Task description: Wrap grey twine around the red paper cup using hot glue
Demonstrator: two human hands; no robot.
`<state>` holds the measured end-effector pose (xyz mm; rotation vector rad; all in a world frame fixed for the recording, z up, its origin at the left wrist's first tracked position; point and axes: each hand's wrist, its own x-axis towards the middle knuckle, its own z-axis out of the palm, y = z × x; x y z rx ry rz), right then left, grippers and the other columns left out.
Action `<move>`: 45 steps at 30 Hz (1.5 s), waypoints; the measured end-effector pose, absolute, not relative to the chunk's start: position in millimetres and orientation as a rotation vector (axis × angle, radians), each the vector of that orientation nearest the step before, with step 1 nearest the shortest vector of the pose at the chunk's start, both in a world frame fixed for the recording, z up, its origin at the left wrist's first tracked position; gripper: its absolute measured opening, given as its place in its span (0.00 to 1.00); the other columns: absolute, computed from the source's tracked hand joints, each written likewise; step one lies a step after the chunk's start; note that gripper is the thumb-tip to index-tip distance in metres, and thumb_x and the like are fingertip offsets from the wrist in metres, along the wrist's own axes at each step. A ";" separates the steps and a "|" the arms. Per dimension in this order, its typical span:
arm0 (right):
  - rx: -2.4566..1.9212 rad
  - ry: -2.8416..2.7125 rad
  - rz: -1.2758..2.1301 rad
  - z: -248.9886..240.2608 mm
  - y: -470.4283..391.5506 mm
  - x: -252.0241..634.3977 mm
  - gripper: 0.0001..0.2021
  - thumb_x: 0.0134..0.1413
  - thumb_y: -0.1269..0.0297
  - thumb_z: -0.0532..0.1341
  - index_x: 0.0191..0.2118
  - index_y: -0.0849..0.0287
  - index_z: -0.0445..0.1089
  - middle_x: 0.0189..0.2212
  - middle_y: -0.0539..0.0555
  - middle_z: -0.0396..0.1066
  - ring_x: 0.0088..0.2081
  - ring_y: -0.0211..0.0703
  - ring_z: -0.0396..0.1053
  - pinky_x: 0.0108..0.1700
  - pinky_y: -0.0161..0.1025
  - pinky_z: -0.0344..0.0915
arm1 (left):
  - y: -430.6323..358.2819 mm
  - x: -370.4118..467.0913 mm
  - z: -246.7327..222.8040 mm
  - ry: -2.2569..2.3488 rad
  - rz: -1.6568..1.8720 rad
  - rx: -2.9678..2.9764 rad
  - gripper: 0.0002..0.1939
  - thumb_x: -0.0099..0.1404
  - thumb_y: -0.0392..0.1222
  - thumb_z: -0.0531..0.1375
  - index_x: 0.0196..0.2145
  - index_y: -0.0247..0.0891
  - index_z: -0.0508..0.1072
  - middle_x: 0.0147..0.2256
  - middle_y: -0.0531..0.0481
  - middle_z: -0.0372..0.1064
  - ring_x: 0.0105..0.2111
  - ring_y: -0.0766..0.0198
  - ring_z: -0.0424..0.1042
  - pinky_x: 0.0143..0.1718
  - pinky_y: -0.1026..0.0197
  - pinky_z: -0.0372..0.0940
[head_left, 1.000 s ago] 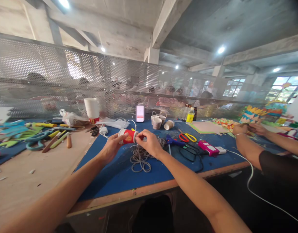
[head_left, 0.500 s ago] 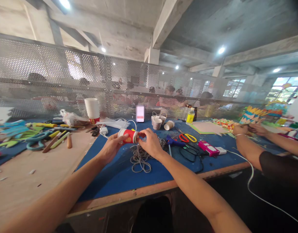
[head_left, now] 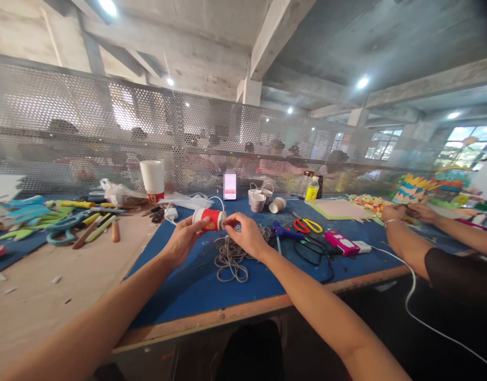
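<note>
My left hand (head_left: pixel 183 239) grips a red paper cup (head_left: pixel 209 219) held on its side above the blue mat (head_left: pixel 196 286). The fingertips of my right hand (head_left: pixel 245 235) pinch grey cord at the cup's narrow end. A loose tangle of the same grey cord (head_left: pixel 230 256) lies on the mat just below both hands.
Cord-wrapped cups (head_left: pixel 261 201), a phone (head_left: pixel 230 186), scissors (head_left: pixel 307 225), a glue gun (head_left: pixel 285 232), a pink device (head_left: pixel 341 242) and a white cup stack (head_left: pixel 152 178) sit around. Another person's arms (head_left: pixel 418 233) work at the right. A mesh screen (head_left: pixel 88 132) backs the table.
The cup has turned a little in my left hand and my right fingers have shifted along its end. The view has drifted slightly.
</note>
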<state>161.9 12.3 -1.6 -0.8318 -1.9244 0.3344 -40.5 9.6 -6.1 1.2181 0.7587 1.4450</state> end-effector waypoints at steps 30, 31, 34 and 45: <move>-2.016 -2.164 -0.334 -21.3 5.0 317.1 0.21 0.60 0.72 0.56 0.59 0.62 0.67 0.55 0.67 0.70 0.59 0.59 0.66 0.59 0.53 0.59 | 19.4 -44.6 -15.0 0.838 1.494 1.207 0.15 0.49 0.48 0.76 0.33 0.38 0.82 0.31 0.47 0.79 0.32 0.60 0.73 0.38 0.59 0.66; -2.019 -2.157 -0.358 -22.3 5.7 314.8 0.21 0.60 0.73 0.56 0.59 0.62 0.67 0.55 0.67 0.69 0.59 0.59 0.66 0.59 0.53 0.59 | 19.4 -45.1 -15.1 0.839 1.490 1.207 0.15 0.49 0.48 0.76 0.32 0.38 0.82 0.31 0.47 0.79 0.33 0.60 0.73 0.38 0.59 0.66; -2.025 -2.115 -0.428 -24.6 6.4 313.4 0.20 0.61 0.73 0.55 0.58 0.62 0.66 0.54 0.67 0.68 0.57 0.58 0.66 0.58 0.52 0.60 | 17.7 -45.1 -13.6 0.834 1.483 1.184 0.15 0.49 0.48 0.76 0.31 0.38 0.82 0.32 0.47 0.79 0.33 0.59 0.74 0.39 0.58 0.66; -1.409 -1.555 0.031 2.3 18.4 309.2 0.15 0.62 0.60 0.58 0.50 0.61 0.72 0.44 0.62 0.74 0.39 0.49 0.76 0.43 0.44 0.73 | 13.1 -40.9 -10.1 0.831 1.477 1.169 0.15 0.50 0.48 0.75 0.32 0.38 0.82 0.32 0.48 0.80 0.34 0.60 0.75 0.41 0.59 0.67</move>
